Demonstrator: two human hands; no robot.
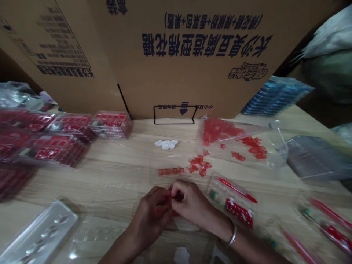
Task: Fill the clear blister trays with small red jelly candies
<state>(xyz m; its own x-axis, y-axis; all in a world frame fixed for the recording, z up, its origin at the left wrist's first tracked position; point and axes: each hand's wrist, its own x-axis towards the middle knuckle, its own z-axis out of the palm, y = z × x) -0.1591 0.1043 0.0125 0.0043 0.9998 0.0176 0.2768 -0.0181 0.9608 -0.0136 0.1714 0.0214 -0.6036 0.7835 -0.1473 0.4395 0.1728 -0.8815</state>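
My left hand (150, 212) and my right hand (189, 201) meet at the front middle of the table, fingertips pinched together. Between them shows a bit of a small red plastic piece, mostly hidden by the fingers. More red shows under the hands, too covered to make out. Just beyond, several red square pieces (175, 171) sit in a row in a clear plastic tray, beside a loose pile of similar red pieces (202, 167). Right of my right hand lies a clear tray holding a red pen (238, 190) and a red white-spotted packet (239, 212).
A large cardboard box (176, 73) walls off the back. Stacked red-filled packs (110, 123) stand at left, near a clear moulded tray (41, 231). A plastic bag of red pieces (222, 132), crumpled white tissue (166, 144) and blue stacked packs (275, 95) lie farther back.
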